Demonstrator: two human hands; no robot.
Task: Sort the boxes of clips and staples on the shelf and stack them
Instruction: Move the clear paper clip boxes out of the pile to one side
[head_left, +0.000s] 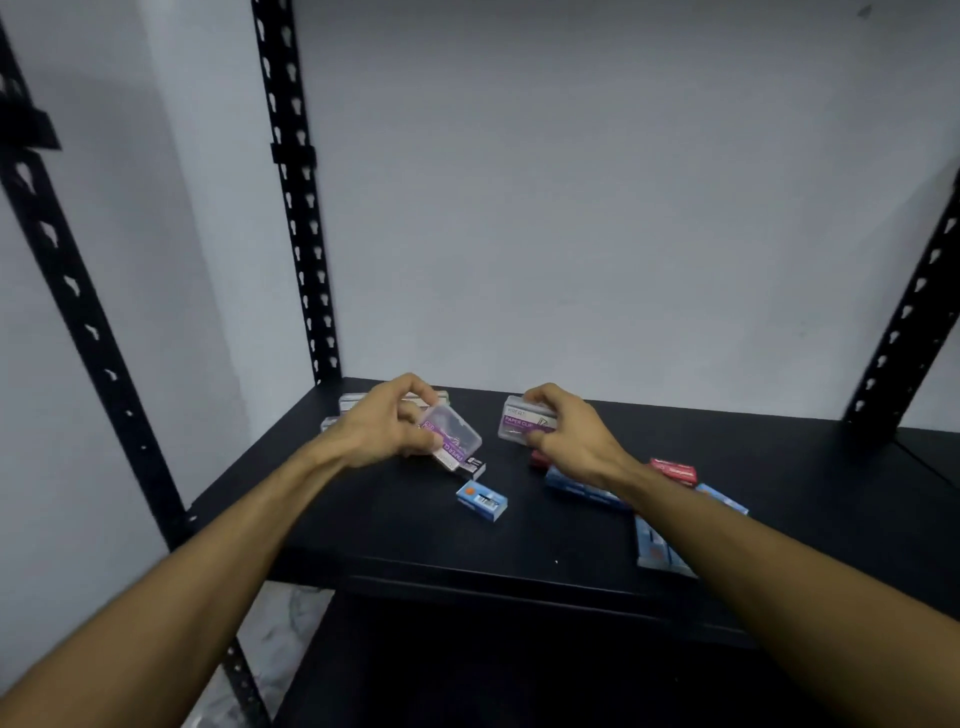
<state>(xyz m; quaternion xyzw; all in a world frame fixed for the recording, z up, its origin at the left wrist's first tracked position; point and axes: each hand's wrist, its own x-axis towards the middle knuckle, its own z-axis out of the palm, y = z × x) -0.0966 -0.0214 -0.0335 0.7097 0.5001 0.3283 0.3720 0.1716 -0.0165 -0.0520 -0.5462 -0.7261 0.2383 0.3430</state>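
My left hand (384, 423) grips a clear plastic paper clip box with a purple label (453, 436), tilted above the black shelf (395, 525). My right hand (569, 434) holds a second clear paper clip box (519, 418), upright and facing me. More clear boxes (349, 401) lie at the back left, partly hidden by my left hand. A small blue staple box (482, 500) lies at the middle front. A dark box end (477, 466) peeks out under the tilted box. Blue boxes (576, 486) and a red box (674, 470) lie under my right forearm.
Black perforated uprights stand at the back left (298, 208), front left (78, 291) and right (904, 332). A white wall closes the back. More blue boxes (655, 551) sit near the shelf's front edge on the right. A lower shelf (467, 670) lies below.
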